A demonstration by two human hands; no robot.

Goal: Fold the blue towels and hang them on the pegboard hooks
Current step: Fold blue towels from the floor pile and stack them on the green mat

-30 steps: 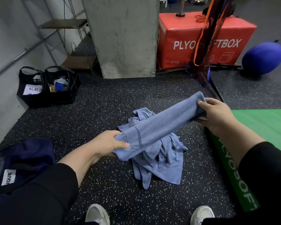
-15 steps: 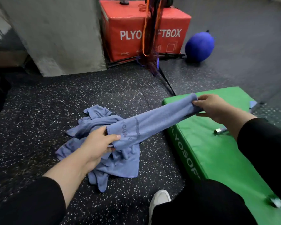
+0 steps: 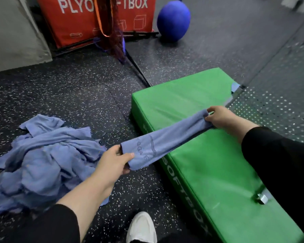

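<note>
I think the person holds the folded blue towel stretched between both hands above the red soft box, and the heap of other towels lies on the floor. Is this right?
Not quite. The head view shows the folded blue towel, stretched between the left hand and right hand, above the green soft box, not the red one. The heap of other towels does lie on the floor.

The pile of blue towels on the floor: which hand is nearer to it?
Left. The left hand grips the folded towel right beside the pile of blue towels; the right hand holds the other end over the green soft box.
</note>
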